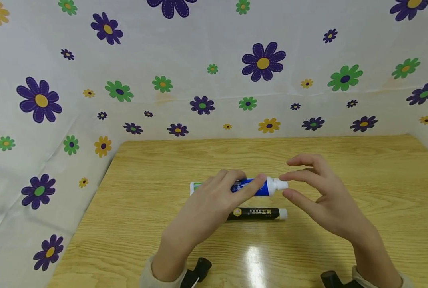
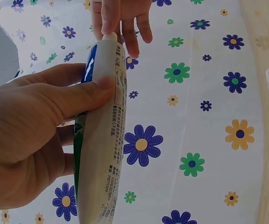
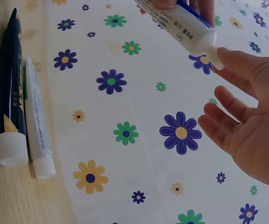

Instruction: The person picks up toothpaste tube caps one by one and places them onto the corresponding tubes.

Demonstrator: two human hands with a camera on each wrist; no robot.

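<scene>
A toothpaste tube (image 1: 260,188), blue, green and white with a white cap (image 1: 282,185), is held up above the table. My left hand (image 1: 217,196) grips its body, the thumb along the printed side in the left wrist view. At the cap end my right hand (image 1: 329,200) pinches the cap between thumb and index finger; its other fingers are spread away from the tube. Below lies a black tube (image 1: 258,214) with a white cap. Beside it in the right wrist view rests a slimmer white tube (image 3: 37,116), which I cannot make out in the head view.
The wood-grain table (image 1: 145,168) lies under both hands. A white cloth (image 1: 221,40) with printed flowers hangs behind the table and along its left side. Black wrist devices (image 1: 196,272) sit at both sleeves.
</scene>
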